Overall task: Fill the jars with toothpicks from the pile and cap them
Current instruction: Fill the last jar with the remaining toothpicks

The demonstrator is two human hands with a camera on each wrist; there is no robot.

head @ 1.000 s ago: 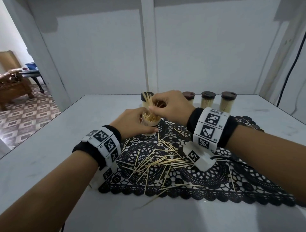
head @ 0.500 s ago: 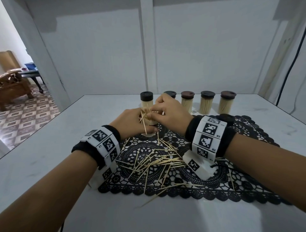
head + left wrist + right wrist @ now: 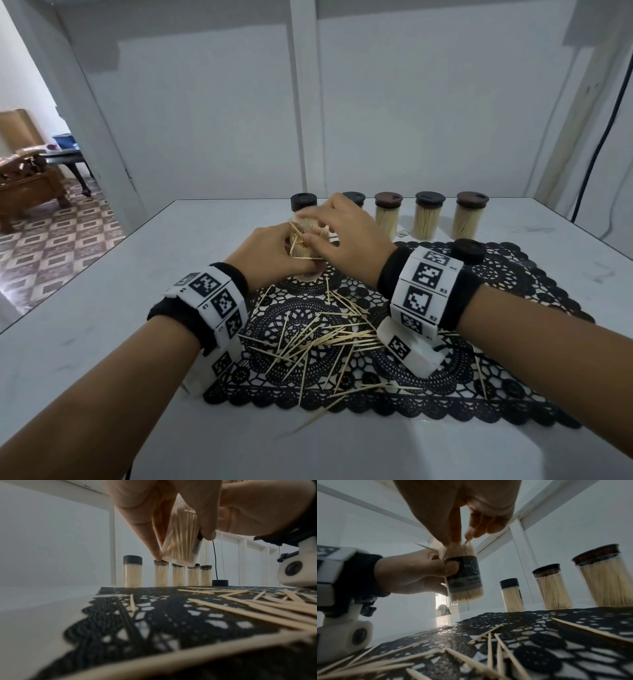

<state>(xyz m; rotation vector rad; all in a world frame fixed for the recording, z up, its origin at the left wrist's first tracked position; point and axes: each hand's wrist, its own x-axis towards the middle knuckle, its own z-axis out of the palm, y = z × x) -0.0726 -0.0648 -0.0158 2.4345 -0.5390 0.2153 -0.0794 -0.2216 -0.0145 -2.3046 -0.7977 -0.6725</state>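
So the left hand [image 3: 270, 253] has its fingers and thumb wrapped round the open jar [image 3: 464, 573], gripping it about mid-body on the dark label and holding it clear of the black lace mat [image 3: 513, 329], tilted a bit. Looks like thin clear plastic packed with sticks, so I'd guess it's light and a bit slick, and the label band seems the sensible place to hold it; squeeze too hard and it'd probably flex. The right hand [image 3: 346, 236] is on top of the jar's mouth, fingertips pinching and nudging toothpicks down, a few still poking out crooked. Below that, the loose pile [image 3: 322, 342] is scattered across the mat, stiff little things that snap easily, I reckon. At the back there's a row of capped jars [image 3: 430, 214], all full. Far right on the mat sits one loose dark cap [image 3: 467, 250], presumably for this jar.
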